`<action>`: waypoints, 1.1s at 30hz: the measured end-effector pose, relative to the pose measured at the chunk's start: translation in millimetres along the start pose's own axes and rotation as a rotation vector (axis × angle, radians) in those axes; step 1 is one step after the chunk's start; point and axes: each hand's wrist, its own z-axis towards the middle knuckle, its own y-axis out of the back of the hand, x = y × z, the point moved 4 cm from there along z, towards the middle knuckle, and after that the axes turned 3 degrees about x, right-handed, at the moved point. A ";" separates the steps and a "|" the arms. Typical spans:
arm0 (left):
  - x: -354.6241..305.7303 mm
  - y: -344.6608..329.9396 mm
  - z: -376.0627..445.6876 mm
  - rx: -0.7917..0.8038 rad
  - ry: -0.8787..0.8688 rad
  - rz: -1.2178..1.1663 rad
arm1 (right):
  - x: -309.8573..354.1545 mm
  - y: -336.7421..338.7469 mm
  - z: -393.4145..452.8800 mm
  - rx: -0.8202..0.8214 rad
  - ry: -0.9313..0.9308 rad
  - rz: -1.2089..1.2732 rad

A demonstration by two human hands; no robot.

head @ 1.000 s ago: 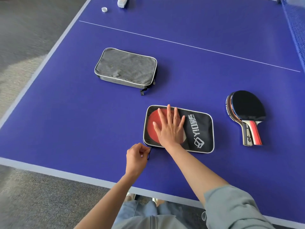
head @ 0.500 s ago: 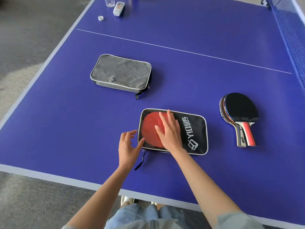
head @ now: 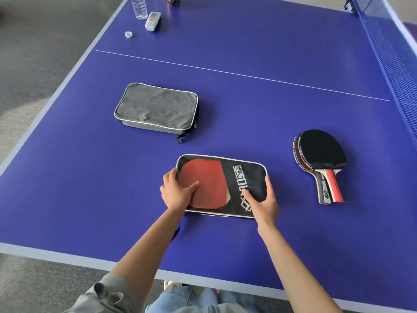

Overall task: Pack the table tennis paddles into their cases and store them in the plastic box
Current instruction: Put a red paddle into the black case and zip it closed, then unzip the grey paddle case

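Black case flat on the blue table near the front edge, long axis left to right, red paddle face visible through its clear window. Held at both short ends: left hand gripping the left end, thumb on the window; right hand gripping the right end, thumb on the printed panel. Equally near for both hands (a level two-handed lift looks likeliest). Farther out: loose paddles stacked to the right, well apart, handles pointing toward the front edge; grey case beyond and to the left. No plastic box in view.
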 end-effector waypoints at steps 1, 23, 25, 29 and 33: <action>4.4 9.2 5.2 0.001 0.001 -0.022 | 2.6 -8.4 -4.3 0.008 0.001 0.020; 68.9 159.6 98.7 -0.123 -0.018 0.183 | 73.6 -182.0 -79.4 0.103 0.155 0.021; 63.9 163.4 99.7 -0.153 -0.036 0.150 | 79.1 -182.3 -74.5 0.116 0.172 -0.039; 26.8 163.7 117.8 -0.198 -0.152 0.179 | 109.5 -182.8 -43.0 0.120 0.276 -0.186; -32.8 156.0 161.8 -0.182 -0.387 0.314 | 156.8 -194.6 6.4 0.159 0.351 -0.253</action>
